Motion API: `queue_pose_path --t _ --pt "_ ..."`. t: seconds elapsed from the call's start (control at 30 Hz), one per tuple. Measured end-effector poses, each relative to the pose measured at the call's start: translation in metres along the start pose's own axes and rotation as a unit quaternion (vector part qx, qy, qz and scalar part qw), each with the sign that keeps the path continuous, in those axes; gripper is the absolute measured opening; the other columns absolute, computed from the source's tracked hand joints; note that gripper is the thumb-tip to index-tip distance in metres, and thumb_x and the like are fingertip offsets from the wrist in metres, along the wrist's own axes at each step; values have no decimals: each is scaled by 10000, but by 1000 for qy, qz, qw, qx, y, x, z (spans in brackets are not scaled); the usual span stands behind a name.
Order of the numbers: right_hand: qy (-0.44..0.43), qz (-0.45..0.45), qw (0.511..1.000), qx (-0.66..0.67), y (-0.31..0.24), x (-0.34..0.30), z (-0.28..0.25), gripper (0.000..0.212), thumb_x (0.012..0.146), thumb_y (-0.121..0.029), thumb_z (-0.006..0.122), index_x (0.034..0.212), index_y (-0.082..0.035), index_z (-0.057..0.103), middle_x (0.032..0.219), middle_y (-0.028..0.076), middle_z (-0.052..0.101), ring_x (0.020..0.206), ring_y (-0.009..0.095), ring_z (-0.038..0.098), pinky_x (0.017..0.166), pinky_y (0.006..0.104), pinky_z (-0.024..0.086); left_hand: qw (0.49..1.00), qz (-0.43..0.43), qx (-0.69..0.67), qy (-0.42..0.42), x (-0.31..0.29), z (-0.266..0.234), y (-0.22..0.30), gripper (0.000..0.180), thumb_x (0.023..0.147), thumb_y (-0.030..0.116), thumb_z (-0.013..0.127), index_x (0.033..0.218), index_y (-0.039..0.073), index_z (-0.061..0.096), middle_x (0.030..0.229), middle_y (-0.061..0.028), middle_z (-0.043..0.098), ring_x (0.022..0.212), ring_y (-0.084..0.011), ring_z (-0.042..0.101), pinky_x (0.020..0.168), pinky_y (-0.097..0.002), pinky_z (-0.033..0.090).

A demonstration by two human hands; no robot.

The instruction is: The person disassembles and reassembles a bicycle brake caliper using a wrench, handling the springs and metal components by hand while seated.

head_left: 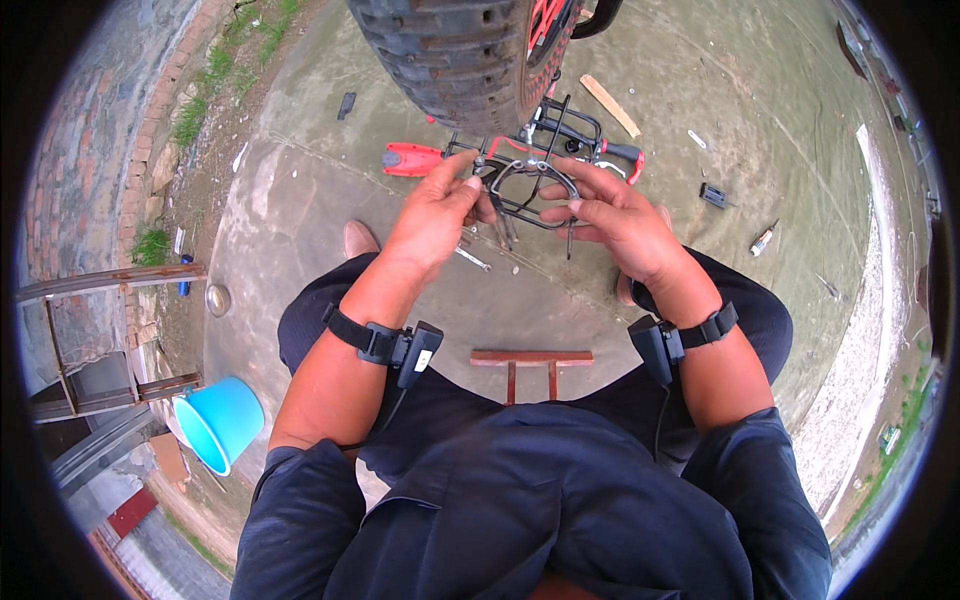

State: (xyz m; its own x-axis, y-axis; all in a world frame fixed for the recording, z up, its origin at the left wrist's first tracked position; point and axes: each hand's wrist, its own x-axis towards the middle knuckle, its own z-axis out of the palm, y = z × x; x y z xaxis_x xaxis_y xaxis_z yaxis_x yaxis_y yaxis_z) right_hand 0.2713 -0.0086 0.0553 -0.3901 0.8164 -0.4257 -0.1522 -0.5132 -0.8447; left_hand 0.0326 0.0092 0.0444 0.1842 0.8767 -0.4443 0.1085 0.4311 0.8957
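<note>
In front of me a black arched metal bracket [497, 183], shaped like a bicycle brake caliper, is held up between both hands. My left hand [432, 215] pinches its left arm with thumb and fingertips. On the other side, my right hand [625, 225] has thumb and fingers closed round the right arm. Thin rods hang below the fingers on both sides. Just beyond the bracket stands a knobbly black tyre [450, 60], and black tubing with red parts lies behind and partly under it. Where the bracket meets that tubing is hard to make out.
A wrench [472, 260] lies on the ground between my feet. Farther right are a black block [713, 195] and a small bottle [764, 238]. A wooden strip [609, 105] lies beyond the bike. At left stand a blue bucket [220, 425] and a metal frame [110, 283].
</note>
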Motion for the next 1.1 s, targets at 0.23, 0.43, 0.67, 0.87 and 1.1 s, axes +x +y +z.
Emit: queue_pose_path --t 0.23,0.43,0.67,0.87,1.1 --pt "-69 -92 982 -150 5 5 -9 530 923 -32 517 1439 -54 399 1293 121 564 1146 209 584 981 355 459 999 26 -3 36 7 -11 0 379 1004 166 498 1356 24 497 814 -26 612 718 -112 586 675 -244 445" --pt "44 -248 879 -405 10 8 -1 475 834 -58 665 1297 -60 556 1108 116 665 950 258 661 801 364 517 999 35 -2 42 5 -10 0 351 997 148 495 1314 3 534 808 -17 604 702 -100 573 656 -240 430" --pt "63 -274 789 -547 20 16 -2 374 819 -175 702 1182 -114 634 1108 98 655 933 324 641 782 411 528 999 -1 27 28 12 -15 -3 331 980 152 490 1247 -26 568 772 -14 578 680 -111 565 619 -250 410" --pt "81 -238 805 -538 34 23 -3 300 863 -204 653 1148 -115 650 1087 100 659 924 329 639 773 411 526 998 -48 7 38 22 -15 -9 348 997 204 480 1246 -29 552 799 -39 610 748 -148 622 675 -256 450" --pt "106 -232 841 -478 36 34 -8 257 883 -139 631 1124 -54 651 992 139 673 924 327 637 804 380 507 993 -73 -84 26 32 -15 -10 366 1015 268 469 1268 10 527 916 -91 670 825 -183 656 738 -297 496"
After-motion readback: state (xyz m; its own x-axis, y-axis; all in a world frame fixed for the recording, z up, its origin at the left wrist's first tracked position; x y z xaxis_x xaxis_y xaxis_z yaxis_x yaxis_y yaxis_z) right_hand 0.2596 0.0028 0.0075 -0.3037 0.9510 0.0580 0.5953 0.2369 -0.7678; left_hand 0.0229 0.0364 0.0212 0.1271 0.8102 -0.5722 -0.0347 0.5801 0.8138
